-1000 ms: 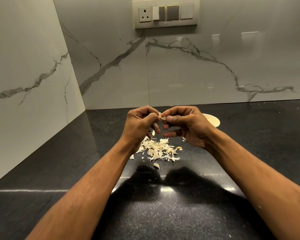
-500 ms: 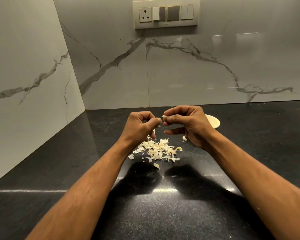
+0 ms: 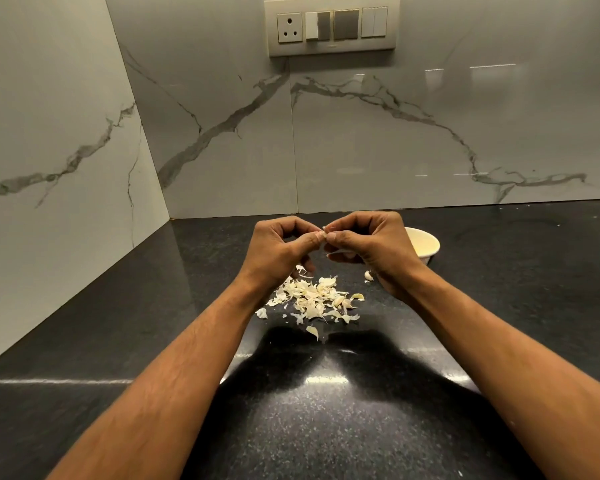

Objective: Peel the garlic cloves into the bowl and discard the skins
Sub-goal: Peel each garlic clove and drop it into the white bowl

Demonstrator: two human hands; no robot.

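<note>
Peeling proceeds above the black countertop (image 3: 118,341), taken here as the landmark. The left hand (image 3: 278,251) and the right hand (image 3: 371,244) meet fingertip to fingertip over its middle, both curled and pinching one garlic clove (image 3: 324,233), which is largely hidden between them. The bowl (image 3: 425,244) stands on the countertop behind the right hand, just beside it. The pile of skins (image 3: 312,299) lies on the countertop below the hands, toward the person. A loose piece (image 3: 368,276) rests by the right wrist; clove or skin cannot be told. Judged advice: one hand should anchor the clove while the other strips skin with short pulls, letting skins drop onto the pile, and keep skins clear of the bowl.
</note>
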